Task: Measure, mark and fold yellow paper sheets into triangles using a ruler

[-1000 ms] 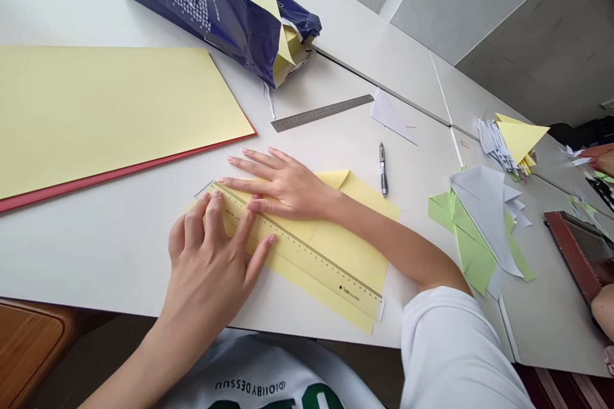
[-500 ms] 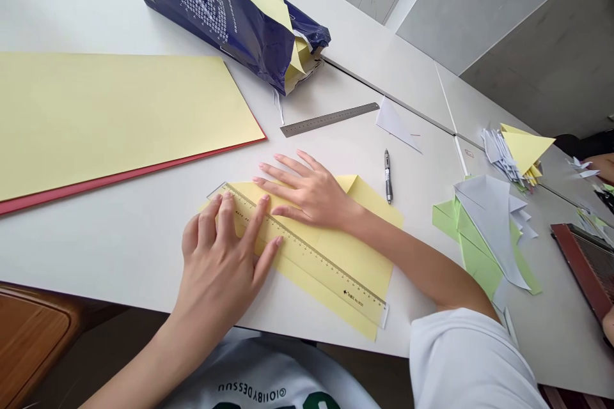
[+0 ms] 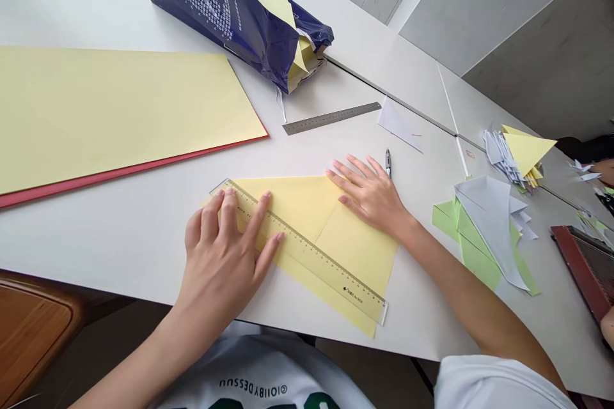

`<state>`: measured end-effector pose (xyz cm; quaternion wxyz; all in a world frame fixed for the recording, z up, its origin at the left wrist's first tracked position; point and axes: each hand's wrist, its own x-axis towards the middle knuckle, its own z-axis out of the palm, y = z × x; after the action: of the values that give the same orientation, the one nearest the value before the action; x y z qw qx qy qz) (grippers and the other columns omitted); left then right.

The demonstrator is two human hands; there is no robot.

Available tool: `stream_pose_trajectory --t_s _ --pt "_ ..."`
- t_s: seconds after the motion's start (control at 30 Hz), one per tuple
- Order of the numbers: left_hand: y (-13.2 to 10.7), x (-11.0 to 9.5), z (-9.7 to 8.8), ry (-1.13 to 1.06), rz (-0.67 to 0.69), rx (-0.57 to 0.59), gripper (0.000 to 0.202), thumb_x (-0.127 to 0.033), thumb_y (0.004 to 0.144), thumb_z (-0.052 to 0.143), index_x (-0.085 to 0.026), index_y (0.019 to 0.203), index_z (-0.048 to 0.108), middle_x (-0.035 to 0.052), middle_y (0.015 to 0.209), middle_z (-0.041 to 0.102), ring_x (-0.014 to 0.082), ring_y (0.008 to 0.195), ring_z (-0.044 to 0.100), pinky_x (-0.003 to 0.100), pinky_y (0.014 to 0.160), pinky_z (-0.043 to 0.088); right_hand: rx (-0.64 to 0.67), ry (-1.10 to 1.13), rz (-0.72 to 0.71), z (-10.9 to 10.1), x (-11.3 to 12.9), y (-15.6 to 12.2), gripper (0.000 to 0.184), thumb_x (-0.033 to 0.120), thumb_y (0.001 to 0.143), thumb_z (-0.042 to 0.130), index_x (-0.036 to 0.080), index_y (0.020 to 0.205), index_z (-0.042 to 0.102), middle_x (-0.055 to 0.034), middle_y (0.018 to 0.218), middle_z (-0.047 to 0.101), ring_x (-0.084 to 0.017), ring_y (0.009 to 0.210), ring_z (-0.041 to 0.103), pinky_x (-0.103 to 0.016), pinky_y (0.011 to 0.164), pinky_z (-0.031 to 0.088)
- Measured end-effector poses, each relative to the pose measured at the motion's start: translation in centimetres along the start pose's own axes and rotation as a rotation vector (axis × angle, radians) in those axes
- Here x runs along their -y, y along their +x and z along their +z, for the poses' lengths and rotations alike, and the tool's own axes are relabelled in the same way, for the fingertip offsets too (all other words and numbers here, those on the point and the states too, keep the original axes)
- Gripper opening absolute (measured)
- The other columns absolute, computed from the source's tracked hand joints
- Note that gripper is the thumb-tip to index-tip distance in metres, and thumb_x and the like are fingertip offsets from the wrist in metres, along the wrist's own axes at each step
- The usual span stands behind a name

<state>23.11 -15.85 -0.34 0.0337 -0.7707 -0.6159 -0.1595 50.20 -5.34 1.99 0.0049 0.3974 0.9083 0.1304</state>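
A folded yellow sheet (image 3: 311, 217) lies on the white table (image 3: 119, 236) in front of me. Across it runs a clear plastic ruler (image 3: 316, 259), slanting from upper left to lower right. My left hand (image 3: 225, 255) presses flat on the ruler's left end, fingers spread. My right hand (image 3: 371, 195) lies open and flat on the sheet's upper right corner, fingers stretched toward the upper left. A pen (image 3: 388, 162) lies just beyond my right fingertips, partly hidden by the hand.
A big yellow sheet on a red board (image 3: 115, 108) lies at the left. A blue paper pack (image 3: 235, 6) and a steel ruler (image 3: 330, 118) are behind. Green and white paper offcuts (image 3: 484, 230), folded triangles (image 3: 522, 147) and a paper trimmer (image 3: 585, 268) are at the right.
My right hand has slid to the right along the sheet, from beside the left hand to the upper right corner. The small folded flap there is now covered. My left hand stayed on the ruler.
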Motion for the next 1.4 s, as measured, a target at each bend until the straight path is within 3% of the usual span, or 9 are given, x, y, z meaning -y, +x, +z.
stream_pose_trajectory --t_s 0.2,0.47,0.67,0.87,1.13,1.27,1.4 --pt "0.0 -0.1 0.0 -0.006 -0.017 0.003 0.058 -0.049 0.097 0.031 -0.018 0.145 0.044 0.0257 0.141 0.033 0.0447 0.137 0.033 0.059 0.105 0.035 0.016 -0.035 0.103 0.4 -1.4 -2.0 0.05 0.045 0.104 0.026 0.029 0.151 0.035 0.0033 0.155 0.038 -0.026 0.147 0.031 -0.053 0.119 0.026" --pt "-0.1 0.3 -0.1 -0.03 -0.023 0.02 0.061 -0.053 0.098 0.029 -0.021 0.149 0.038 0.0231 0.143 0.033 0.0424 0.139 0.031 0.059 0.106 0.036 0.032 0.005 0.17 0.5 -1.0 -2.4 0.052 0.042 0.105 0.022 0.022 0.152 0.034 0.0011 0.156 0.037 -0.024 0.147 0.031 -0.051 0.122 0.022" --pt "-0.4 1.7 -1.4 -0.121 -0.06 0.067 0.065 -0.055 0.096 0.032 -0.02 0.15 0.032 0.0225 0.148 0.033 0.0465 0.139 0.032 0.067 0.106 0.036 0.025 0.1 0.201 1.1 -1.3 -2.5 0.052 0.043 0.105 0.022 0.025 0.152 0.033 0.0004 0.157 0.033 -0.022 0.147 0.031 -0.05 0.123 0.022" --pt "-1.0 4.5 -2.0 -0.099 -0.134 0.083 0.06 -0.051 0.098 0.031 -0.021 0.15 0.031 0.0204 0.154 0.026 0.047 0.143 0.025 0.07 0.109 0.03 0.021 0.136 0.205 1.3 -1.3 -2.7 0.051 0.043 0.104 0.023 0.027 0.152 0.033 0.001 0.157 0.034 -0.022 0.148 0.031 -0.05 0.123 0.023" --pt "-1.6 10.1 -1.1 -0.02 0.122 0.106 0.058 -0.046 0.102 0.02 -0.027 0.156 0.012 0.0122 0.161 0.021 0.0353 0.149 0.02 0.061 0.113 0.032 -0.031 0.093 0.163 1.9 -2.1 -2.7 0.048 0.039 0.105 0.027 0.029 0.15 0.036 0.0008 0.155 0.038 -0.024 0.146 0.033 -0.053 0.121 0.027" --pt "-0.5 8.9 -2.7 0.025 0.193 0.085 0.057 -0.045 0.102 0.018 -0.023 0.155 0.02 0.0137 0.159 0.026 0.0335 0.149 0.02 0.057 0.114 0.032 -0.045 0.048 0.103 1.8 -3.3 -2.4 0.046 0.038 0.105 0.028 0.031 0.149 0.038 0.0002 0.154 0.039 -0.024 0.146 0.033 -0.054 0.121 0.026" --pt "3.7 4.8 -3.5 -0.019 0.437 0.098 0.057 -0.043 0.103 0.02 -0.015 0.152 0.029 0.0107 0.159 0.029 0.0272 0.15 0.019 0.05 0.121 0.022 -0.031 0.042 0.078 1.3 -3.6 -1.8 0.044 0.034 0.104 0.03 0.033 0.147 0.041 -0.0002 0.155 0.038 -0.024 0.145 0.035 -0.054 0.119 0.028"
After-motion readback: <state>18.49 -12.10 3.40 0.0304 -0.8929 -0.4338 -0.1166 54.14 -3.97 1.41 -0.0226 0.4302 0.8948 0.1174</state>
